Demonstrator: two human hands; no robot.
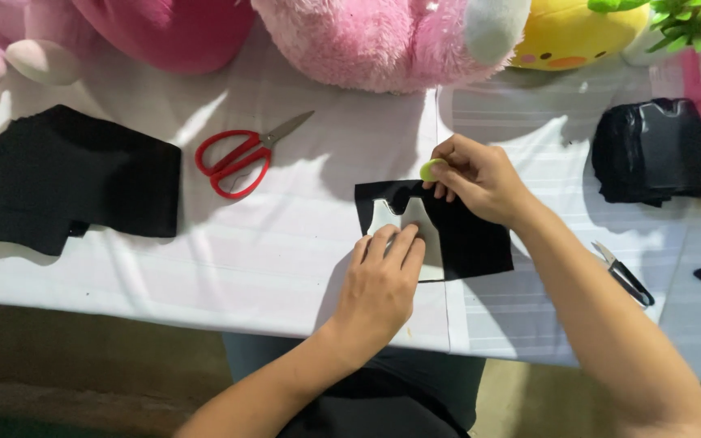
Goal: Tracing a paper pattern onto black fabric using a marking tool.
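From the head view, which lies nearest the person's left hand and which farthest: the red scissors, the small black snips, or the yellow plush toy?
Measured from the left hand, which presses on a pale template:
1. Red scissors, up and to its left on the white table.
2. Small black snips, off to its right, beyond the other forearm.
3. Yellow plush toy, far up at the table's back edge, to the right.

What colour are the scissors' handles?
Red, seen in the head view: the scissors lie on the table, apart from both hands.
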